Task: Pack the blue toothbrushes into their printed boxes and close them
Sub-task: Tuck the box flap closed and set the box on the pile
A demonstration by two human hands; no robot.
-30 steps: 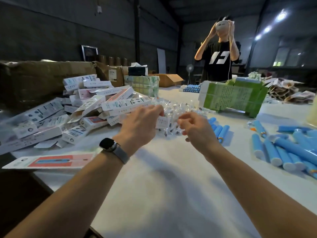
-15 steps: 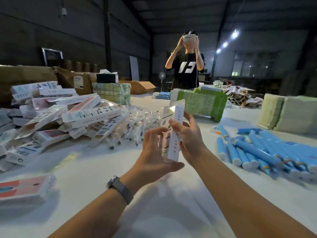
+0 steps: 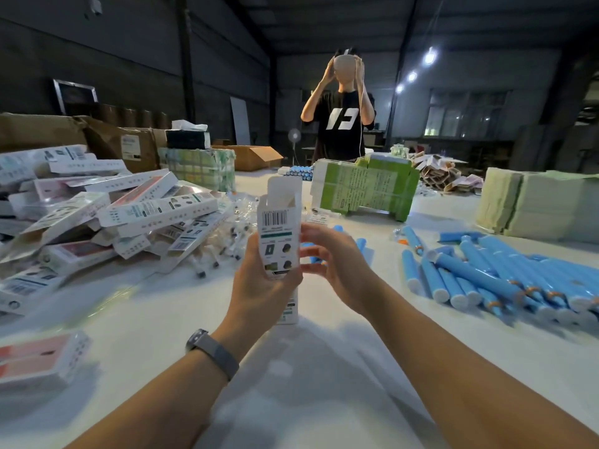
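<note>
My left hand [image 3: 262, 286] grips a white printed box [image 3: 279, 228] upright in the middle of the view, barcode side toward me, its top flaps standing open. My right hand [image 3: 337, 270] hovers just right of the box with fingers spread, fingertips near its edge, holding nothing. Blue toothbrushes [image 3: 492, 277] lie in a loose heap on the white table at the right, and a few more blue toothbrushes [image 3: 337, 230] show behind my right hand. A pile of printed boxes [image 3: 107, 215] covers the table's left side.
Small clear-wrapped parts [image 3: 223, 241] lie scattered beside the box pile. A red-printed box [image 3: 39, 358] sits at the near left. Green carton bundles [image 3: 366, 189] and pale stacks [image 3: 531, 205] stand behind. A person [image 3: 340, 124] stands at the far end of the table [image 3: 324, 367].
My hands took a box from the pile and drew it toward me. It now stands upright with its barcode face turned to me and flaps open; my right hand has come off it.
</note>
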